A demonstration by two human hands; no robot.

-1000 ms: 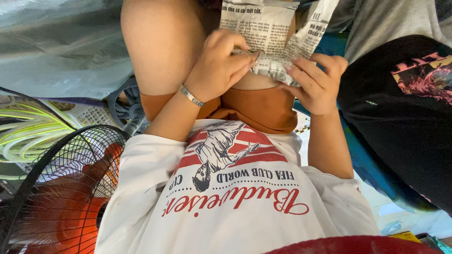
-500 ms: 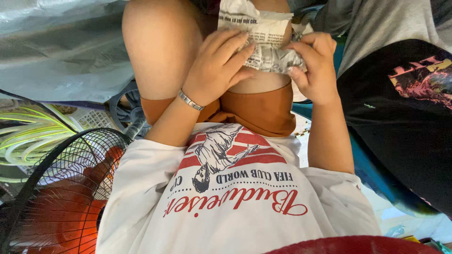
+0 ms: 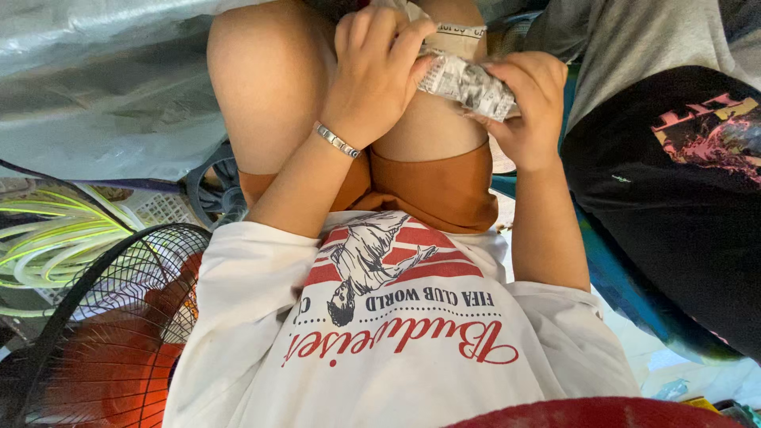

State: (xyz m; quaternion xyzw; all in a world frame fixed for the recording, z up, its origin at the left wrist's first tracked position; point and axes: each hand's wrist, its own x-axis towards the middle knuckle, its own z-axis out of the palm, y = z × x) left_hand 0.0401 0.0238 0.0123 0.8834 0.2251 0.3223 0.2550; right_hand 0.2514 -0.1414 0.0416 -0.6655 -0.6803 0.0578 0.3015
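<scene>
Both hands meet near the top centre of the frame, over the person's bare knees, and both are closed on one crumpled printed paper wrapper (image 3: 468,79). The left hand (image 3: 372,75) has its fingers curled tightly over the wrapper's left end, thumb side tucked against it, so the grip is nearly a fist with the paper pinched inside. A silver bracelet (image 3: 337,140) sits on that wrist. The right hand (image 3: 527,107) wraps the wrapper's right end from below and behind, fingers folded round it, the grip likewise closed with no gap showing. The wrapper spans the short space between the two hands, bunched and creased.

Much of the wrapper is hidden inside the palms, and its top is cut off by the upper edge of the frame; whether anything is inside it cannot be told.

Below the hands are brown shorts (image 3: 432,186) and a white printed shirt (image 3: 396,341). At lower left stands a black wire fan guard (image 3: 103,333) with orange blades behind it, partly cut off by the frame. A grey plastic sheet (image 3: 95,87) fills the upper left. On the right, a black printed garment (image 3: 674,198) lies just beside the right forearm.
</scene>
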